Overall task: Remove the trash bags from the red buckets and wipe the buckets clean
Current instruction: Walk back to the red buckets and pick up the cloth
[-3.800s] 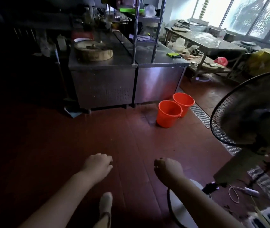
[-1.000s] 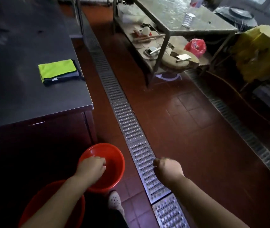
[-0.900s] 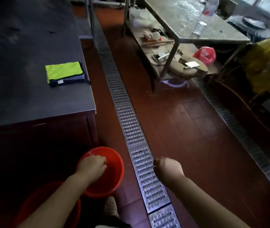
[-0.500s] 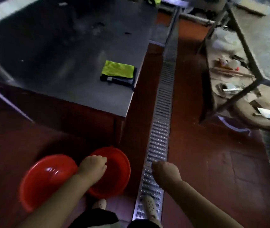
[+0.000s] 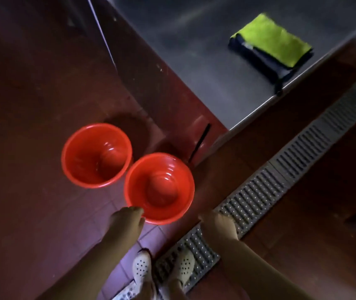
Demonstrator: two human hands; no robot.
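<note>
In the head view, two red buckets are seen on the tiled floor, side by side and nearly touching, next to a steel counter (image 5: 205, 68). The near bucket (image 5: 159, 188) is just in front of the feet, and the far bucket (image 5: 96, 155) is up and to the left of it. A shine is seen inside both, which may be a thin clear bag or just wet plastic; it cannot be told which. The left hand (image 5: 127, 221) is held at the near bucket's rim, with fingers curled down; it cannot be told if the rim or a bag edge is gripped. The right hand (image 5: 218, 224) is held over the floor grate (image 5: 281, 182), well apart from the bucket, with fingers curled and nothing seen in it. A folded green cloth (image 5: 270, 48) is lying on the counter, near its edge. The step in hand is judged to be the taking hold of the bag at the near rim. It would be done well if the bag edge were pinched and peeled off the rim all the way round, then lifted up slowly so nothing is spilled. The bucket should be held down with the other hand. The cloth will be needed after that for the wiping.
</note>
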